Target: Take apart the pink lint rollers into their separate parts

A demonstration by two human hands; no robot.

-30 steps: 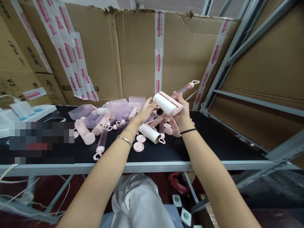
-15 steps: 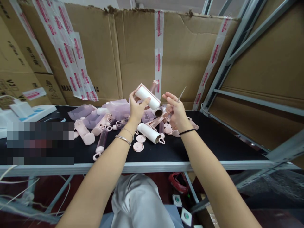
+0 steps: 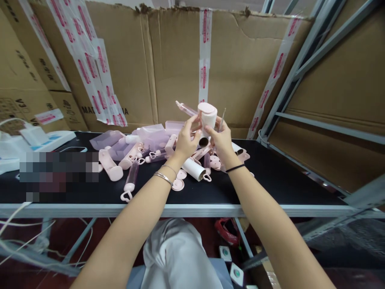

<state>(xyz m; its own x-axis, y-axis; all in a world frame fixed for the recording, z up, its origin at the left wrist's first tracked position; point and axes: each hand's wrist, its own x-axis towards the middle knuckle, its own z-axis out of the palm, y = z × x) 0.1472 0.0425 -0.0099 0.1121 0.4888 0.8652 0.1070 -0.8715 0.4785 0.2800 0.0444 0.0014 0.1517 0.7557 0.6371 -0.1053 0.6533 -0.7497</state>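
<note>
A lint roller with a white roll, pink end cap and translucent pink handle is raised over the pile, the roll now upright. My left hand grips it from the left, near where the handle meets the head. My right hand has its fingers on the roll's right side, and a thin pointed metal tool sticks up from the same hand. Below lie a loose white roll, pink round caps and a clear handle with a heart-shaped loop.
Translucent purple covers and pink roller parts are heaped on the black table. A white power strip sits at the left. Cardboard walls the back, and a metal frame stands at the right.
The lint roller has turned from lying slantwise to upright, its end cap on top and its handle pointing left. My right hand has come in from the right and now touches the roll.
</note>
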